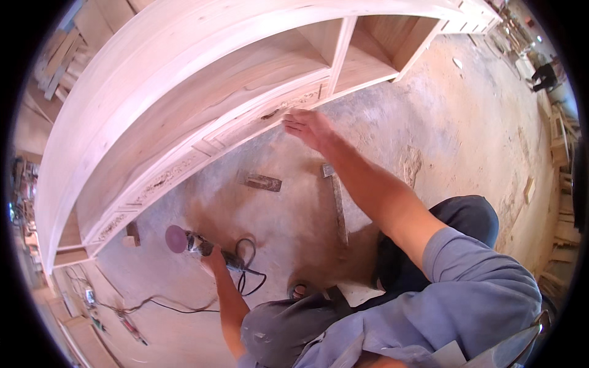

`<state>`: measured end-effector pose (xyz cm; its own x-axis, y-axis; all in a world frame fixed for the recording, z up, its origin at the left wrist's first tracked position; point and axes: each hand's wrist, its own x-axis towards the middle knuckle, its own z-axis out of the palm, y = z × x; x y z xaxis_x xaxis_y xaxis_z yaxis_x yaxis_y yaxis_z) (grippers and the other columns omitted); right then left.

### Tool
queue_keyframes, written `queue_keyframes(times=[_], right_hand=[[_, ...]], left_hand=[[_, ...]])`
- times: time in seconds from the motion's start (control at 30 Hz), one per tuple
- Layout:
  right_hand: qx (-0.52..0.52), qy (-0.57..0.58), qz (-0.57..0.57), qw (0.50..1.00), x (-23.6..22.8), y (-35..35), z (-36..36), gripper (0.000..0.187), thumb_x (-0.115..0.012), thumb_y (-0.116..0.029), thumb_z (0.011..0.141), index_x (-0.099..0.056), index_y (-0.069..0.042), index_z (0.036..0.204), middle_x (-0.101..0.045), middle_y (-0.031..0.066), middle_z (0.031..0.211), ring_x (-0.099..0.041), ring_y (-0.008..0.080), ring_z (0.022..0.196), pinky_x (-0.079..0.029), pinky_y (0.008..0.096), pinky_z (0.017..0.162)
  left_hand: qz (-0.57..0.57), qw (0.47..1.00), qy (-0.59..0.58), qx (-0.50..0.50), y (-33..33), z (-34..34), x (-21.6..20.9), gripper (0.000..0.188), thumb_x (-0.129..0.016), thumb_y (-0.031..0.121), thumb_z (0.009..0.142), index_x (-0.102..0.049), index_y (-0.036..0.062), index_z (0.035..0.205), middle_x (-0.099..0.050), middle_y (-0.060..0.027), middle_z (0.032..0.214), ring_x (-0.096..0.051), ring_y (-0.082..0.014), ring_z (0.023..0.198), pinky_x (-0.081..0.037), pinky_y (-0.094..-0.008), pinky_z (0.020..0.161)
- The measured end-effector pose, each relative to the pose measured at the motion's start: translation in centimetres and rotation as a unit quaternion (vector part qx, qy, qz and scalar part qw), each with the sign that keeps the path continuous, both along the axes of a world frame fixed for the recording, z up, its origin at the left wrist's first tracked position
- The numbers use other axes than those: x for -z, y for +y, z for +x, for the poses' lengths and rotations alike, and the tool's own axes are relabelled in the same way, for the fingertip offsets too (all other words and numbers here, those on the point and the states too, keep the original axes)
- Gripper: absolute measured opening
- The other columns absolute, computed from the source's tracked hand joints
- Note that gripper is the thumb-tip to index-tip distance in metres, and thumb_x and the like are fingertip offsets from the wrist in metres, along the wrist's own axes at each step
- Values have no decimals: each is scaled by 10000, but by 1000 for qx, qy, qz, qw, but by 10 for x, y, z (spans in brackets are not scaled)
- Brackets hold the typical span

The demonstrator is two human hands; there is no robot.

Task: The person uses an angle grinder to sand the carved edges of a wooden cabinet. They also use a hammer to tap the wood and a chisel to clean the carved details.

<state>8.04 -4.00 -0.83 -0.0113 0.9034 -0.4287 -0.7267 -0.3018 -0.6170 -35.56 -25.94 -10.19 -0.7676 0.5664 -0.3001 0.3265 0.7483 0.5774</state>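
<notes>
My left hand (213,260) is wrapped round the body of an angle grinder (230,260), low over the floor. A round purplish sanding disc (176,239) sits on the grinder's front, apart from the wood. My right arm reaches forward, and my right hand (308,127) is at the lower front rail of a pale unpainted wooden cabinet (202,104). Its fingers are stretched out and hold nothing visible; whether they touch the wood I cannot tell. Carved ornament (169,178) and grooves run along that rail. Above it are open compartments (380,49).
A dark flat block (262,182) lies on the dusty floor. Beside my right leg is a long narrow strip (339,208). The grinder's black cable (251,273) loops by my left hand. Cords and tools (132,328) lie at the lower left. Wood pieces (555,245) line the right side.
</notes>
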Motion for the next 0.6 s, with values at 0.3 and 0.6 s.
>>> queue_keyframes(times=[0.3, 0.6], right_hand=[[138, 189, -65, 970, 12, 24, -75, 174, -566, 51, 831, -609, -49, 967, -647, 83, 934, -621, 235, 940, -492, 381, 865], [196, 214, -78, 954, -1, 36, -99, 349, -469, 118, 791, -570, -70, 1068, -601, 12, 832, -533, 121, 732, -406, 249, 617]], left_hand=[[-27, 962, -160, 219, 41, 41, -133, 489, -734, 135, 796, -591, -79, 1212, -642, -85, 857, -608, -162, 718, -459, -270, 624], [45, 953, -238, 180, 212, 148, -209, 455, -680, 243, 904, -578, -18, 1262, -640, -131, 1096, -660, -283, 977, -532, -405, 869]])
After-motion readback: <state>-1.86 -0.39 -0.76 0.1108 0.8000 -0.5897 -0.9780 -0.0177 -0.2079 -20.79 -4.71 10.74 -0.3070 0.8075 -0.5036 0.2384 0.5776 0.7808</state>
